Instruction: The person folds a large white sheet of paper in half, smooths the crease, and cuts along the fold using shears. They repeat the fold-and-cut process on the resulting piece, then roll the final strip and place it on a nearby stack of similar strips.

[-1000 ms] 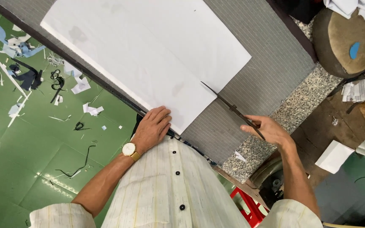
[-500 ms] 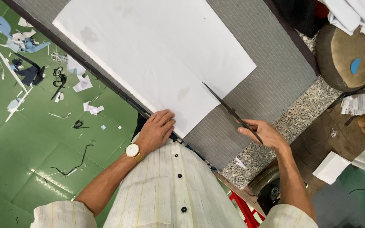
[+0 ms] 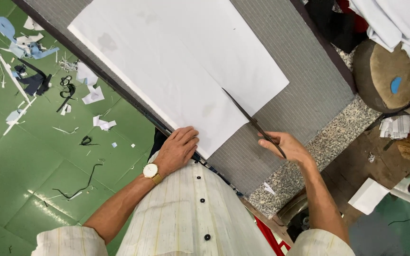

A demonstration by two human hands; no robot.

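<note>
Head view: right hand [image 3: 285,146] clamped on scissors [image 3: 252,122] at the white sheet's [image 3: 176,71] near edge, left hand [image 3: 179,149] flat, fingers spread beside them — a slipping sheet could skew the cut.

The right hand [image 3: 283,147] covers the scissors' [image 3: 252,122] handles. The white fabric [image 3: 176,71], beyond the blades, runs off the top edge. Floor scraps [image 3: 91,95] are too small to identify.

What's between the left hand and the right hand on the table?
In the head view, the near corner of the white sheet and a strip of grey striped table cover lie between the left hand and the right hand, which holds the scissors.
</note>
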